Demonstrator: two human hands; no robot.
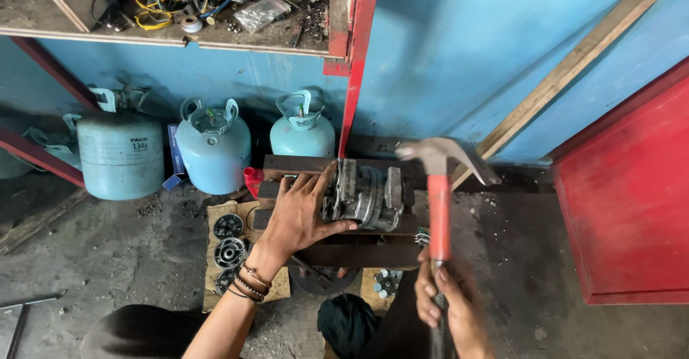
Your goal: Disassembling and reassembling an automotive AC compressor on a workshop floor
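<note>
Walls of blue-painted plaster (502,57) back the scene, with a red metal panel (631,201) at the right and a long wooden batten (567,72) leaning across the corner. Three pale blue gas cylinders (213,154) stand on the dirty concrete floor (108,258) under a cluttered shelf (165,36) of wires. Dark steel beams (359,251) lie stacked before the wall and serve as a rest. On them sits a grey ribbed compressor body (366,195), lying on its side. The left hand (298,215) is spread open against its near end, fingers and thumb bracing it, not wrapped around. The right hand (448,305) is closed on the lower end of a claw hammer (439,187) with a red handle, its head raised just right of the casting. Round black clutch discs (230,240) lie on cardboard (222,287) at the left. For a clean blow, I judge that the bracing fingers should stay clear of the struck face, the casting should sit flat on the beams, and the hammer face should land square, with short controlled swings.
</note>
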